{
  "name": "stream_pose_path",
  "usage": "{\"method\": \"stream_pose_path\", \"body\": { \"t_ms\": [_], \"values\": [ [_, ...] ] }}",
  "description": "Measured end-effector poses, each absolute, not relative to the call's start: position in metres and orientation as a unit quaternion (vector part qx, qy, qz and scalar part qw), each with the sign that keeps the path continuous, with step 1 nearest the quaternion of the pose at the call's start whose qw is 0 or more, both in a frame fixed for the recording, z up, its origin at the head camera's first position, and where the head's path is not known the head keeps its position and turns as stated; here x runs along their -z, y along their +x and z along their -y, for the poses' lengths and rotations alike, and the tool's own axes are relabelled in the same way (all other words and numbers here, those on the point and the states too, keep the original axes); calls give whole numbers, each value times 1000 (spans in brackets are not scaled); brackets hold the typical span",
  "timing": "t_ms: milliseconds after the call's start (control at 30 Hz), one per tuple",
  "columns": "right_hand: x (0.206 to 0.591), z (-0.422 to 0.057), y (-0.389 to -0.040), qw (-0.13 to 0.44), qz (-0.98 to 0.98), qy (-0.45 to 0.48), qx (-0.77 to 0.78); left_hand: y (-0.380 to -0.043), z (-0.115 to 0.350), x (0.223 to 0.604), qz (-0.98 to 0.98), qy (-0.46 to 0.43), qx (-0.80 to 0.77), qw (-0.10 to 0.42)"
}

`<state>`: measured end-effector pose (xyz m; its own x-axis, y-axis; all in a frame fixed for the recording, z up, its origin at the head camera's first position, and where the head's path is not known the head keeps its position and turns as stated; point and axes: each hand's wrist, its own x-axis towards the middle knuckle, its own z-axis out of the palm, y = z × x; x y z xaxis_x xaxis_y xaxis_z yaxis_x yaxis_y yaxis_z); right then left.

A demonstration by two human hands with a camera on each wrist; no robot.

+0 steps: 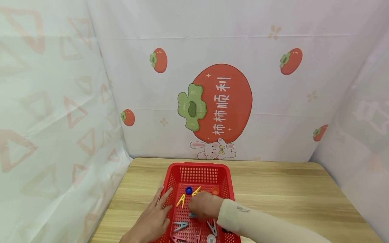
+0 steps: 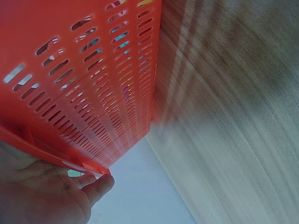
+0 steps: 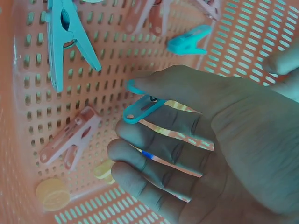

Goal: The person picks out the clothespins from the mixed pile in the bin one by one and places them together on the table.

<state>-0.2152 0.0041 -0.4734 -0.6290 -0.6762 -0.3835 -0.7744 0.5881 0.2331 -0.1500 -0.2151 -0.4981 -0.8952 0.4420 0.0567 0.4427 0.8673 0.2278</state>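
Observation:
A red plastic basket (image 1: 199,164) with slotted walls holds clothespins in several colours. Inside it, my right hand (image 1: 206,205) pinches a light blue clothespin (image 3: 140,109) between thumb and forefinger, the other fingers extended below. On the basket's left rim rests my left hand (image 1: 152,217), its fingers spread; the left wrist view shows fingertips at the rim from outside. Around the right hand lie yellow clothespins (image 1: 181,200), a blue-grey clothespin (image 1: 181,226), a pink clothespin (image 3: 72,135) and another blue clothespin (image 3: 189,41).
A dark blue cap (image 1: 188,190) and an orange cap (image 1: 215,190) sit toward the basket's far end. A white round piece (image 1: 211,239) lies near its front. Under the basket is a wooden table (image 1: 282,189), with printed cloth (image 1: 136,84) hanging behind and at both sides.

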Motion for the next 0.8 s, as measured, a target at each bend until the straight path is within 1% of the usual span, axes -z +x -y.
{"method": "stream_pose_path", "body": {
  "t_ms": [167, 433, 633, 800],
  "values": [
    [461, -13, -215, 127, -888, -411, -160, -150, 214, 498, 967, -228, 117, 3],
    [438, -26, -221, 90, -908, -390, -124, -151, 215, 498, 967, -226, 118, -1],
    [422, -36, -225, 85, -918, -375, -95, -152, 216, 500, 966, -228, 120, -5],
    [413, -47, -227, 71, -923, -370, -74, -151, 215, 499, 966, -230, 119, -2]
  ]
}}
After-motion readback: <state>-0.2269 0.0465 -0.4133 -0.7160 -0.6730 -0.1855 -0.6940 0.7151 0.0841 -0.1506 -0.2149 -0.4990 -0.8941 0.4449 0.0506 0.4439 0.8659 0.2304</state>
